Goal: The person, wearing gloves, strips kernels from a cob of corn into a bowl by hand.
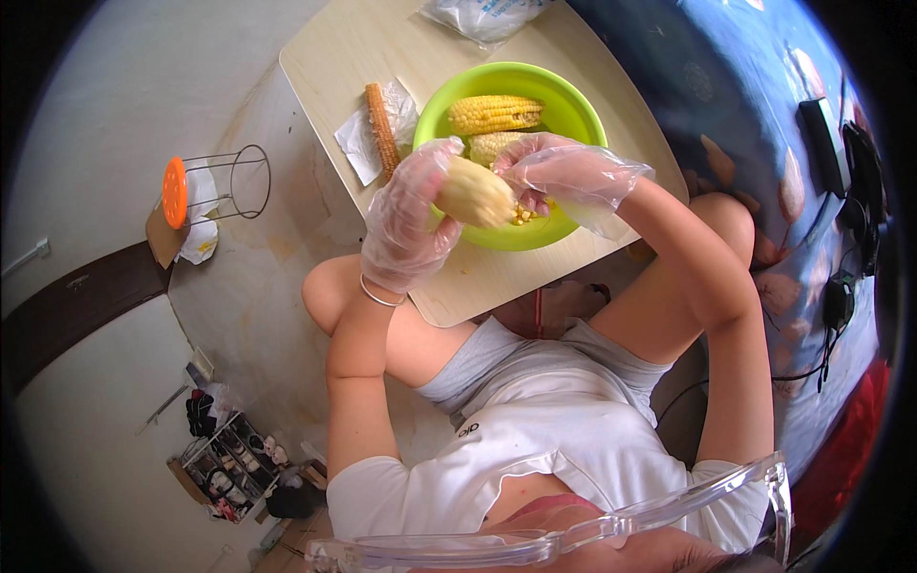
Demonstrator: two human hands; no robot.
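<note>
My left hand (pixel 412 211), in a clear plastic glove, grips a pale ear of corn (pixel 476 193) above the near side of a lime-green plastic bowl (pixel 592 118). The ear is blurred. My right hand (pixel 541 168), gloved the same way, has its fingers bent at the ear's right side; whether kernels are between them is not clear. Inside the bowl lie a yellow ear of corn (pixel 496 114) and a paler ear (pixel 494 145), partly covered by my right hand. Loose yellow kernels (pixel 524 214) show at the bowl's bottom.
The bowl stands on a small wood-patterned table (pixel 337 57). Left of it, a bare corncob (pixel 381 129) rests on white paper (pixel 356 147). A plastic bag (pixel 491 18) lies at the far edge. A stool with an orange top (pixel 174 193) and a shoe rack (pixel 233 465) are to the left.
</note>
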